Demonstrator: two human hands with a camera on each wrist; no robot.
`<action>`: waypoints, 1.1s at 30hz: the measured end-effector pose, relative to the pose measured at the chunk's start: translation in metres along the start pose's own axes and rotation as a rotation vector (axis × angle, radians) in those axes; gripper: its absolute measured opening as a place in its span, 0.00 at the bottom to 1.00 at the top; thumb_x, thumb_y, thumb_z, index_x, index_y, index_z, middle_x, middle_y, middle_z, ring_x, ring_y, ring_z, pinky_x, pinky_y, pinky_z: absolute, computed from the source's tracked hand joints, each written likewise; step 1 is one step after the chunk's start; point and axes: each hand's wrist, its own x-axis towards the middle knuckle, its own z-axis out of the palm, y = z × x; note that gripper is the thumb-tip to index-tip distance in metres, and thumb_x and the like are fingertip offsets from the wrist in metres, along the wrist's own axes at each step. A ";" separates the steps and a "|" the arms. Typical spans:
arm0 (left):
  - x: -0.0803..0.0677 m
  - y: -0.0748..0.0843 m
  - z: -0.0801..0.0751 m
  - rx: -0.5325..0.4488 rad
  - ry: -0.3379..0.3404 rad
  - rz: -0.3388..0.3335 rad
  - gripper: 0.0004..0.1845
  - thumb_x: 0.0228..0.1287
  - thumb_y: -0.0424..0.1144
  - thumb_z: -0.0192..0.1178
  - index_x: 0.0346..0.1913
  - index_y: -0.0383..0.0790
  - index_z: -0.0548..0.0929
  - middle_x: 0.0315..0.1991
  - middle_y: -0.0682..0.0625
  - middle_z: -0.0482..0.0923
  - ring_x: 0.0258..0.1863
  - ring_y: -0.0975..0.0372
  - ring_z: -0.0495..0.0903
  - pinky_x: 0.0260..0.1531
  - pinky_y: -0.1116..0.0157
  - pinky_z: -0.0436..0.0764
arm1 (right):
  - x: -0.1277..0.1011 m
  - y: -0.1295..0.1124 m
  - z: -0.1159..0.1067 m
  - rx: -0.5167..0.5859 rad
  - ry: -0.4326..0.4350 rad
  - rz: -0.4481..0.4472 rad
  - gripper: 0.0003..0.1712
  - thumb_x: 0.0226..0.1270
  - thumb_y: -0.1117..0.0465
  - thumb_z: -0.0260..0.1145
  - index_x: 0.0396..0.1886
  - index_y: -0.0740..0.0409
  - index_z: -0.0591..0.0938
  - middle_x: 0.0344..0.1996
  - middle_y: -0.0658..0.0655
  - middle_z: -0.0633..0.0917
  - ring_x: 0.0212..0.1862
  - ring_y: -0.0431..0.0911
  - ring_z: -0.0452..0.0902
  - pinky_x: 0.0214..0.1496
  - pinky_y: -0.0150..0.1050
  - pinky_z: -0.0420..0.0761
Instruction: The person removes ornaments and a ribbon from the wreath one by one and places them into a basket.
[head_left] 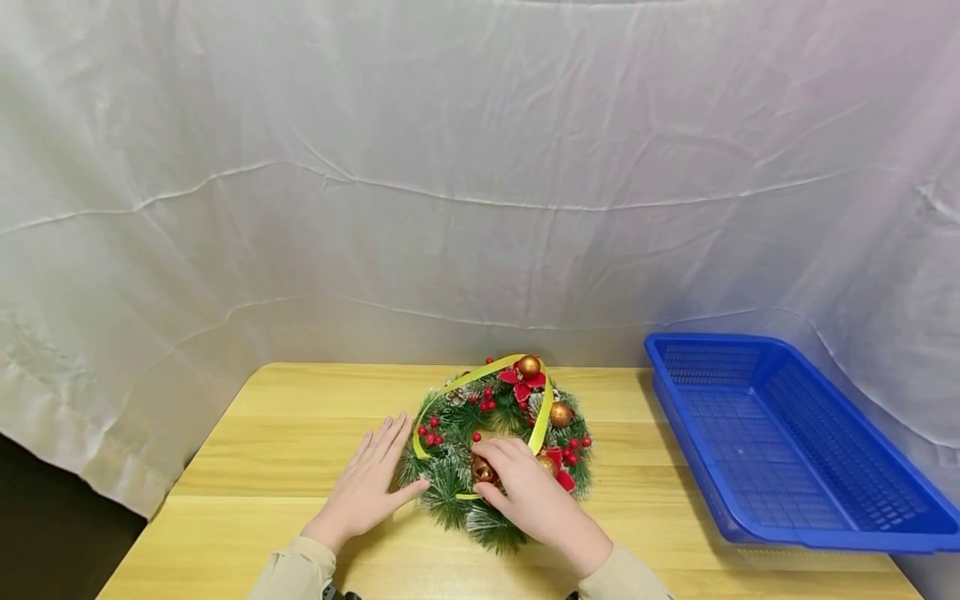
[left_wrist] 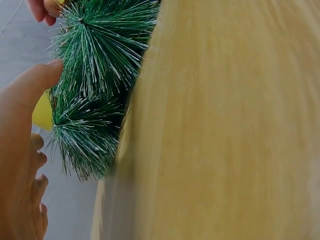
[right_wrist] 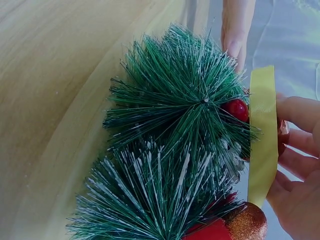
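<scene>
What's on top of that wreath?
On the wreath: a yellow ribbon, red berries and copper-coloured balls. The right hand covers part of the wreath's near side, hiding whatever is directly underneath.

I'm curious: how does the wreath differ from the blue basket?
The wreath is a ring, while the basket is a rectangular, open-topped tray. The wreath is bristly green with red and copper-coloured decorations; the basket is plain blue with perforated sides. The right hand holds a copper-coloured ornament at the wreath, but no hand touches the basket. Both sit on the wooden table.
</scene>
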 end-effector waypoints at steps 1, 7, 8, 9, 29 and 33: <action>0.000 0.000 0.000 -0.001 -0.001 -0.002 0.51 0.61 0.70 0.48 0.76 0.48 0.39 0.76 0.53 0.35 0.74 0.58 0.37 0.70 0.48 0.45 | 0.000 0.000 0.000 -0.008 0.001 -0.004 0.28 0.64 0.55 0.68 0.61 0.60 0.75 0.58 0.56 0.77 0.61 0.49 0.69 0.62 0.44 0.72; 0.000 0.001 -0.001 -0.009 -0.004 -0.007 0.51 0.61 0.70 0.47 0.76 0.49 0.39 0.76 0.53 0.35 0.74 0.58 0.37 0.71 0.50 0.42 | 0.001 0.001 0.000 -0.013 0.062 -0.023 0.28 0.61 0.55 0.70 0.60 0.58 0.76 0.56 0.55 0.79 0.59 0.47 0.71 0.59 0.42 0.76; 0.000 0.001 -0.001 -0.010 0.002 -0.004 0.51 0.61 0.70 0.48 0.76 0.48 0.39 0.76 0.53 0.36 0.74 0.58 0.38 0.71 0.51 0.42 | 0.001 0.001 -0.001 -0.009 0.082 -0.028 0.28 0.61 0.54 0.70 0.60 0.58 0.76 0.55 0.54 0.79 0.58 0.47 0.71 0.58 0.41 0.76; 0.000 0.001 -0.001 -0.010 0.006 0.000 0.51 0.61 0.70 0.48 0.77 0.48 0.40 0.76 0.52 0.36 0.74 0.57 0.38 0.71 0.52 0.41 | 0.001 0.001 -0.001 -0.003 0.104 -0.034 0.29 0.60 0.54 0.71 0.59 0.58 0.76 0.55 0.53 0.79 0.58 0.46 0.72 0.57 0.40 0.77; 0.000 0.001 -0.001 -0.003 0.018 0.015 0.51 0.61 0.69 0.51 0.77 0.47 0.42 0.76 0.51 0.39 0.74 0.55 0.41 0.70 0.47 0.47 | -0.004 0.011 -0.033 0.092 0.367 -0.086 0.31 0.53 0.57 0.75 0.58 0.58 0.77 0.54 0.54 0.79 0.55 0.47 0.75 0.53 0.42 0.80; -0.001 0.001 -0.001 -0.001 0.022 0.010 0.51 0.61 0.69 0.51 0.77 0.47 0.42 0.76 0.51 0.39 0.74 0.55 0.41 0.70 0.47 0.47 | -0.011 0.020 -0.043 0.108 0.406 -0.066 0.31 0.51 0.60 0.76 0.57 0.58 0.78 0.53 0.54 0.81 0.53 0.48 0.77 0.50 0.43 0.81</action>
